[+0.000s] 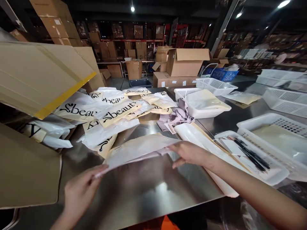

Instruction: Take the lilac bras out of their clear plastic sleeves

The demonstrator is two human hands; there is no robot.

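Crosswise mailer: translucent white plastic mailer [141, 147], long axis running left to right between both hands, its left end lower and closer to the person.
Left hand [81, 187]: thumb and fingers clamped on the mailer's near-left corner; the mailer extends forward and right from it.
Right hand [189, 153]: fingertips at the mailer's right end, thumb apart below; cannot tell whether it grips. The mailer lies leftward of it.
Logo mailers [120, 113]: heaped beyond the held one, forward and left.
Crumpled lilac cloth [178, 114]: just beyond the right hand.
Bench [148, 188]: bare metal surface on the near side of the mailer.
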